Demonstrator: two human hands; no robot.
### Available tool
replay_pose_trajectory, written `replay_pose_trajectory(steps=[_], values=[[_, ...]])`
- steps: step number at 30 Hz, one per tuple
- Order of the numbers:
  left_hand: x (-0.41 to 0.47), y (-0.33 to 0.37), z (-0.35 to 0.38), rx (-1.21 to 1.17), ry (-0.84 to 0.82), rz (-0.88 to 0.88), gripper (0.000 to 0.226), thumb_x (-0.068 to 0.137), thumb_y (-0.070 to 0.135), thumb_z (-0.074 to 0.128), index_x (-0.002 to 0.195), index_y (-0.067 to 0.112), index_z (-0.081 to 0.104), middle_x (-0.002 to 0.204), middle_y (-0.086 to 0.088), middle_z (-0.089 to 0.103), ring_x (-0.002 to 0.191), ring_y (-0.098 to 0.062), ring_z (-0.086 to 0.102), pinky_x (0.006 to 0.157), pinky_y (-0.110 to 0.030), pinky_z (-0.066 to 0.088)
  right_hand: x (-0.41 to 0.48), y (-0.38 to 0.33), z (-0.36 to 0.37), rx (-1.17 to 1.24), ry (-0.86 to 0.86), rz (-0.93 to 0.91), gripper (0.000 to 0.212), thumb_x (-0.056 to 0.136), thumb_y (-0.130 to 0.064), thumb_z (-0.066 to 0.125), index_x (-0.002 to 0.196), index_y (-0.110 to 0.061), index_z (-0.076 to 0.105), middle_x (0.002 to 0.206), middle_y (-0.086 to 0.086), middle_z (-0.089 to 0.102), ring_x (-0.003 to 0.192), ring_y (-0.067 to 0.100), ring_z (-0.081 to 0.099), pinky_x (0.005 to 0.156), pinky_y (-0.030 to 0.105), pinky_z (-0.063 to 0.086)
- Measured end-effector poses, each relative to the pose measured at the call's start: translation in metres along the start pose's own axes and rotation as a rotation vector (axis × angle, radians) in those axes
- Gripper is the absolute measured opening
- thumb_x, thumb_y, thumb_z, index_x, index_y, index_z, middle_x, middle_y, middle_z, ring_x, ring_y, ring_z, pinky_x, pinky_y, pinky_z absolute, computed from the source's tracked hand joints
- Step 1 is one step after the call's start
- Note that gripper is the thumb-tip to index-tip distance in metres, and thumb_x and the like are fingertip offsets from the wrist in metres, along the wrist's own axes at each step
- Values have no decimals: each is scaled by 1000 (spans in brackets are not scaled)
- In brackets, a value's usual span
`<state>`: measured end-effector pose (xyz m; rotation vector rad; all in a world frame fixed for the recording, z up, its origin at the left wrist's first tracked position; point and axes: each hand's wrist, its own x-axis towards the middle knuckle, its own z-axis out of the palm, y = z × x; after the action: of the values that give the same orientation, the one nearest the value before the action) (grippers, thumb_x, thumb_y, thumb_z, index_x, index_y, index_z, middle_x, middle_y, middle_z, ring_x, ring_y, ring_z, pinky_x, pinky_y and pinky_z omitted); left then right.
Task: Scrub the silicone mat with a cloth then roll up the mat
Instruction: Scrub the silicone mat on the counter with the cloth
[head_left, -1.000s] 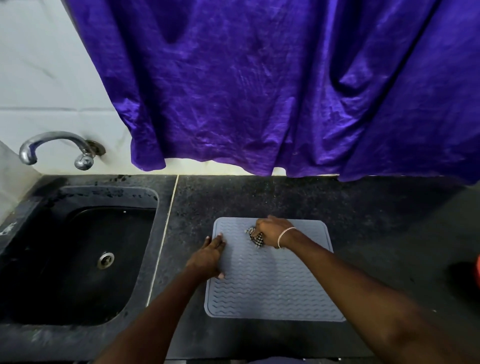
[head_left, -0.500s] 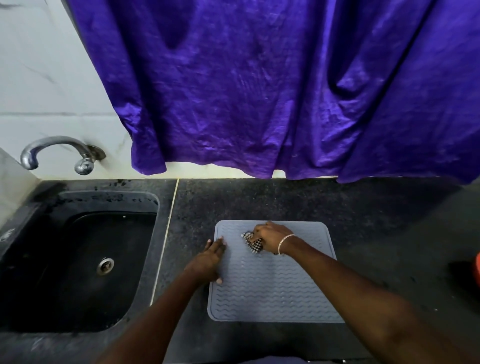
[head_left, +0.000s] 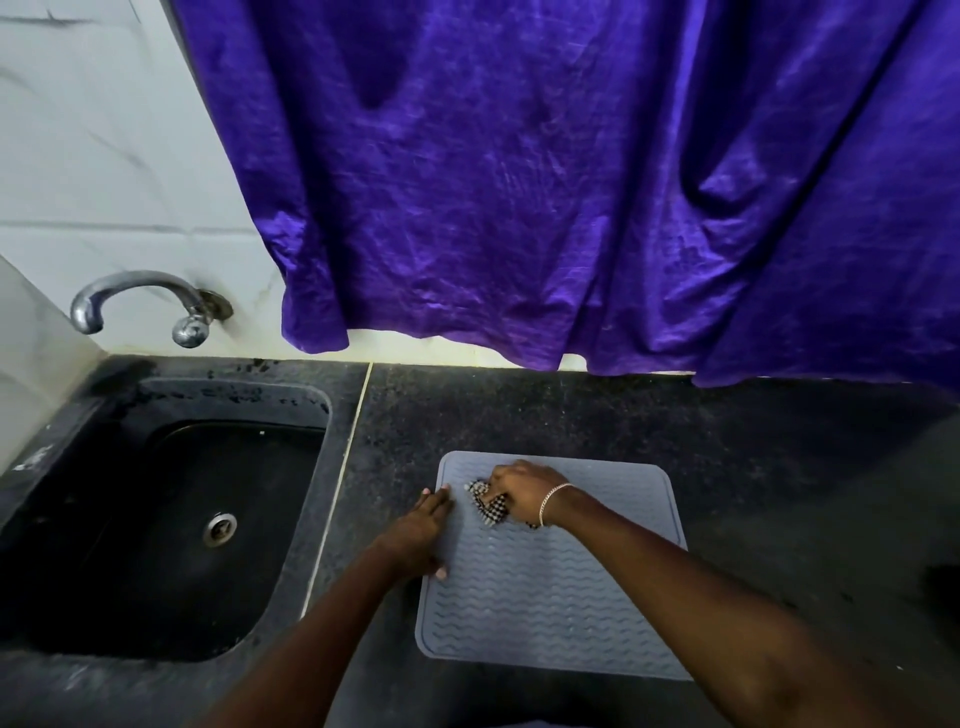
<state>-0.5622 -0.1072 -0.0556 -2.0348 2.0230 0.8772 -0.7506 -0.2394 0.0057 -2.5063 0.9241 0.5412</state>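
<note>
The grey silicone mat (head_left: 561, 597) lies flat and fully unrolled on the black stone counter (head_left: 779, 493), just right of the sink (head_left: 156, 571) and near the person. Its edges sit about square to the counter. It looks slightly longer from near to far than from left to right, though the wide lens makes that hard to judge. The wavy ridges run left to right.

Over the last second the checked cloth (head_left: 491, 504) has crept a little to the left and nearer on the mat, staying in the far left corner. The mat itself has not slid or lifted. That reads as short scrubbing strokes over one patch. Most of the surface appears still to be covered, and rolling has not begun.

The right hand (head_left: 519, 491) grips the bunched cloth with its fingers curled over it and its knuckles up, pressing it onto the ridges. A thin bracelet (head_left: 553, 499) sits at that wrist.

The left hand (head_left: 418, 530) has stayed on the mat's left edge. Its fingers are straight, close together and pointing away, and the thumb tip lies on the mat nearer the person. It is pinning the mat so the strokes do not drag it.

Further out, a metal tap (head_left: 140, 296) curves over the sink from the white tiled wall (head_left: 104, 156). A purple curtain (head_left: 571, 182) hangs above the counter's far edge.
</note>
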Motion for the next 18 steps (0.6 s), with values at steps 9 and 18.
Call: replay_pose_trajectory(steps=[9, 18], values=[[0, -1, 4, 29, 51, 25, 97, 91, 18, 66, 158, 7, -2, 166, -10, -14, 154, -33, -5, 125, -39, 18, 15, -19, -26, -54, 24, -43, 30, 87, -33, 63, 112, -20, 72, 117, 9, 71, 108, 32, 67, 89, 38, 57], [-1, -1, 6, 9, 39, -30, 98, 92, 18, 64, 157, 4, -8, 165, -11, -21, 154, -32, -5, 125, -36, 18, 8, -1, 2, -113, 22, -68, 39, 91, -23, 61, 129, -22, 59, 135, 2, 57, 126, 28, 51, 98, 42, 51]])
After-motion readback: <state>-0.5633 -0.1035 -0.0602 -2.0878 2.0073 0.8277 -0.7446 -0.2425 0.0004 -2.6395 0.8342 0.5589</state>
